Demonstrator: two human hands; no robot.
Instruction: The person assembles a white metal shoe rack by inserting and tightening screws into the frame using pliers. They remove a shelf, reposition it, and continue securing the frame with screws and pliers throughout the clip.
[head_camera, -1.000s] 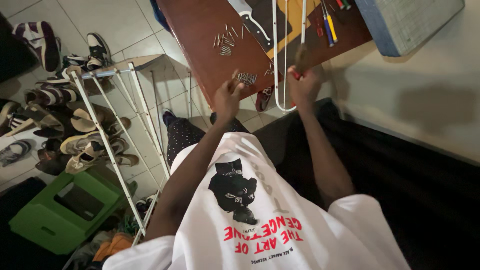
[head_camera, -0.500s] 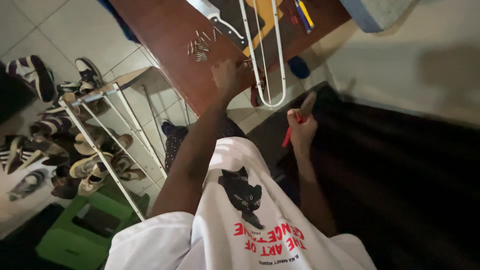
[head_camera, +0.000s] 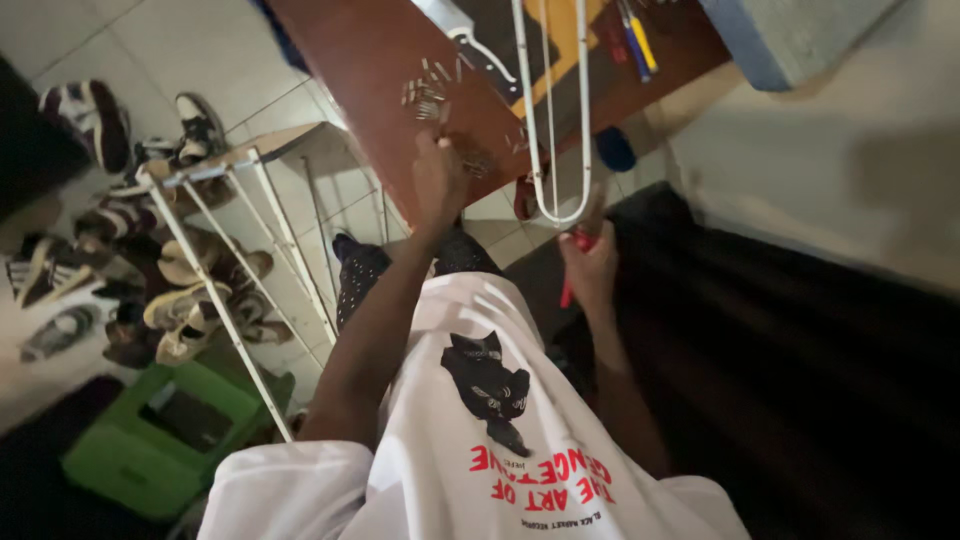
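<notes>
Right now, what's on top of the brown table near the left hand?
On the brown table: scattered small metal pins, a white wire frame and screwdrivers. The left hand covers whatever lies under it.

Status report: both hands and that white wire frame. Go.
Left hand on small metal pieces on table. Right hand grips red-handled tool under white wire frame. Nothing blocking.

Dim, motion-blurred, dark right side
</notes>
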